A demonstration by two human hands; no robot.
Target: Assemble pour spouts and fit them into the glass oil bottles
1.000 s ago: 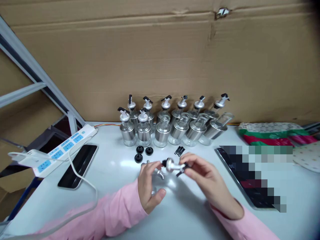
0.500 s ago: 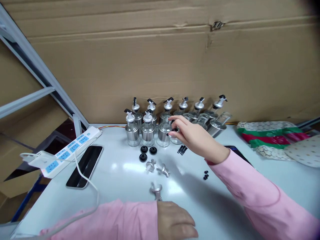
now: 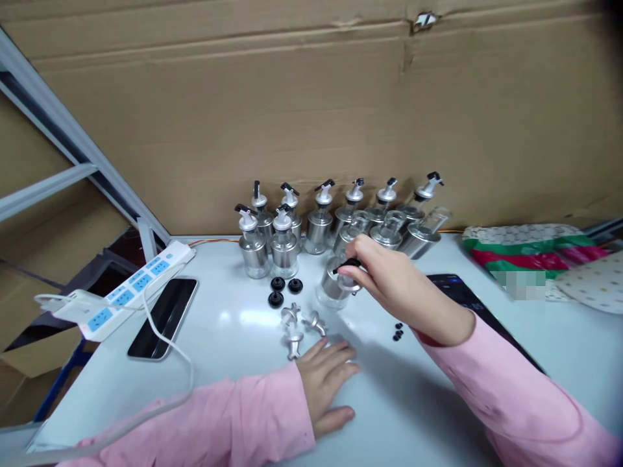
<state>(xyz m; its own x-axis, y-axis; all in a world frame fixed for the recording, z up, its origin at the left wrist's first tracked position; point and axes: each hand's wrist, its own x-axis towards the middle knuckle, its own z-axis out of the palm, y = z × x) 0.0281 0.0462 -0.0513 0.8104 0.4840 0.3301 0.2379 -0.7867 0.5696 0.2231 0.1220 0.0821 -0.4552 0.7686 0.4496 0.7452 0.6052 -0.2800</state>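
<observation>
My right hand (image 3: 377,272) is closed at the top of a glass bottle with a metal sleeve (image 3: 332,285), which leans towards it. A dark piece (image 3: 348,263) shows at my thumb and forefinger; its kind is hidden. My left hand (image 3: 327,383) lies with fingers spread on the table, beside three silver pourer spouts (image 3: 294,344). Three black round stoppers (image 3: 276,298) lie beyond the spouts. Several bottles with black-levered pourers (image 3: 254,253) stand behind. Some open-necked bottles (image 3: 422,239) stand behind my right hand.
A power strip (image 3: 141,285) and a phone (image 3: 163,318) lie at left, with a white cable (image 3: 168,350) crossing the phone. Tiny black parts (image 3: 398,332) and a second phone (image 3: 455,292) are at right. Cardboard (image 3: 292,117) walls off the back.
My right hand has closed on a bottle, which is now nearer to me and tilted. My left hand has moved forward and spread its fingers, and one spout now lies closer to the others.
</observation>
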